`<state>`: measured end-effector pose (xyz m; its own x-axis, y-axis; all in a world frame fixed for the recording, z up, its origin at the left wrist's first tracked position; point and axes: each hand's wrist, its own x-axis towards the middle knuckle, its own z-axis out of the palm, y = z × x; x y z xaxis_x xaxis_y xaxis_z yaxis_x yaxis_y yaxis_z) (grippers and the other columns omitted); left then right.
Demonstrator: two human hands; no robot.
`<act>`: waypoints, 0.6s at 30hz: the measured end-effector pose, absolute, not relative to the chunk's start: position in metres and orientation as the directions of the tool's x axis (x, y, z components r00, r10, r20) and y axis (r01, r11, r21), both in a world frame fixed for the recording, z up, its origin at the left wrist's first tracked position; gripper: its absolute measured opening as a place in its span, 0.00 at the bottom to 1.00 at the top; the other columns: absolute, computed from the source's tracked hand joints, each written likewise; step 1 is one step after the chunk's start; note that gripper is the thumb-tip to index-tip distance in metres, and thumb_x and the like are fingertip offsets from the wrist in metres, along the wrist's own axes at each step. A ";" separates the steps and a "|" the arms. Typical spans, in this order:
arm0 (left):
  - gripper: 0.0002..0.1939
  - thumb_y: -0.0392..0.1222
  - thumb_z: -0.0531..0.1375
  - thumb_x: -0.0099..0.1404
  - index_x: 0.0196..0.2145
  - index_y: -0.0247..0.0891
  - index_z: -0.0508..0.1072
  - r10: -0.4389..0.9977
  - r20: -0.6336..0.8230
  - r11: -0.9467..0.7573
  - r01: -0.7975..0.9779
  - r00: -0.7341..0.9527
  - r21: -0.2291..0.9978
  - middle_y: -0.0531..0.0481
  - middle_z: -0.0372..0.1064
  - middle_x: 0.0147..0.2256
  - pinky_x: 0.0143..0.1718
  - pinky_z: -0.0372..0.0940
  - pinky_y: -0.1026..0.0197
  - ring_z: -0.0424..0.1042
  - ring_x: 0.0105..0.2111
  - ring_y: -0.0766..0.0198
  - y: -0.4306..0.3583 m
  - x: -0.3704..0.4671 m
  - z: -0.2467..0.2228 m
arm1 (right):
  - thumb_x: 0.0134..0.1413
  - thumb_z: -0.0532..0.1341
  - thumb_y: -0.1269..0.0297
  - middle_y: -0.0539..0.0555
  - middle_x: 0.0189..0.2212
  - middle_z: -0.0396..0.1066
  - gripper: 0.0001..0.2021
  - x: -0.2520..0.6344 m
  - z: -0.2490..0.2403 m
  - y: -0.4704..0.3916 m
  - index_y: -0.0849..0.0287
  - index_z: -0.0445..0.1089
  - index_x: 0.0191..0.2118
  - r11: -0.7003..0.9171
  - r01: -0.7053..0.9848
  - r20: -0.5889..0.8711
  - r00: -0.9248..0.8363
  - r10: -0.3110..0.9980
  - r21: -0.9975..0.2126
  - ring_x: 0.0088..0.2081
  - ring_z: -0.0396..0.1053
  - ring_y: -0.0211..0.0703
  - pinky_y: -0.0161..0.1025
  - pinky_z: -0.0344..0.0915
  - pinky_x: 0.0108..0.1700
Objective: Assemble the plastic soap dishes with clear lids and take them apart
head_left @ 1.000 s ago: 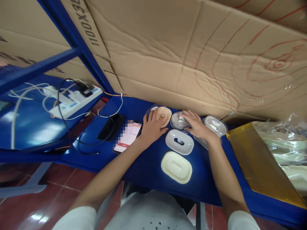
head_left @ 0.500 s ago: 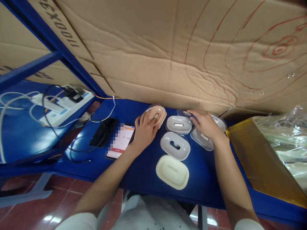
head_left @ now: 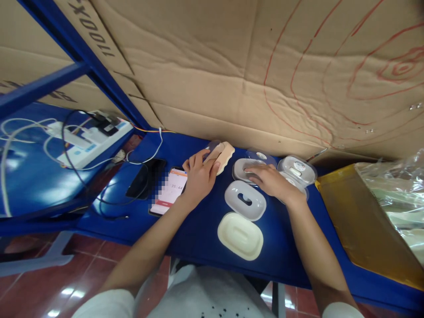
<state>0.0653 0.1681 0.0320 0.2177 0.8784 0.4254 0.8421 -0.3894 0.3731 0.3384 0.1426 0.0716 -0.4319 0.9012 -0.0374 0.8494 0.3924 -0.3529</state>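
Note:
My left hand grips a beige wavy-edged oval piece, tilted up on its side at the back of the blue table. My right hand rests with its fingers spread on a grey oval dish. Nearer me lies another grey oval piece with a slot in it. A cream oval dish is nearest the front edge. To the right are a grey dish with a round label and another, partly under my right wrist. A clear lid with a label lies behind my right hand.
A phone with a lit screen and a dark phone lie left of my left hand. A power strip with cables stands farther left. A yellow-brown box of plastic-wrapped items is at the right. Cardboard rises behind.
The beige piece has been tipped up on its side by my left hand. My right hand has moved left and forward from the clear lid onto the grey dish.

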 end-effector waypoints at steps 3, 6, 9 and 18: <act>0.24 0.51 0.49 0.83 0.61 0.42 0.81 0.871 0.425 -0.420 0.821 0.245 0.387 0.34 0.67 0.65 0.59 0.59 0.41 0.65 0.61 0.42 0.168 0.065 0.031 | 0.72 0.64 0.66 0.60 0.65 0.75 0.19 0.337 0.070 0.141 0.54 0.74 0.65 0.381 0.860 -0.067 -0.426 0.902 -0.341 0.66 0.73 0.60 0.61 0.63 0.68; 0.24 0.51 0.49 0.84 0.62 0.42 0.80 0.867 0.421 -0.441 0.803 0.266 0.401 0.35 0.67 0.65 0.59 0.60 0.43 0.65 0.62 0.42 0.170 0.064 0.028 | 0.70 0.65 0.68 0.62 0.66 0.75 0.21 0.333 0.069 0.140 0.55 0.72 0.66 0.370 0.870 -0.074 -0.414 0.907 -0.325 0.66 0.72 0.61 0.61 0.61 0.67; 0.25 0.52 0.48 0.84 0.61 0.41 0.80 0.869 0.415 -0.446 0.791 0.271 0.419 0.35 0.67 0.65 0.59 0.61 0.43 0.65 0.62 0.42 0.172 0.063 0.026 | 0.70 0.64 0.70 0.61 0.64 0.77 0.18 0.329 0.070 0.141 0.55 0.75 0.62 0.377 0.870 -0.074 -0.419 0.905 -0.318 0.66 0.73 0.61 0.58 0.61 0.65; 0.21 0.48 0.48 0.85 0.54 0.39 0.79 0.887 0.348 -0.446 0.761 0.305 0.471 0.39 0.75 0.62 0.57 0.57 0.43 0.67 0.60 0.46 0.172 0.065 0.030 | 0.76 0.57 0.69 0.60 0.62 0.78 0.14 0.328 0.080 0.139 0.55 0.75 0.59 0.402 0.853 -0.059 -0.444 0.894 -0.332 0.62 0.75 0.57 0.55 0.60 0.62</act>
<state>0.0655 0.1716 0.0299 0.3045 0.8868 0.3477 0.7607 -0.4461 0.4715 0.3282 0.1394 0.0801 -0.4440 0.8941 -0.0592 0.8534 0.4018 -0.3321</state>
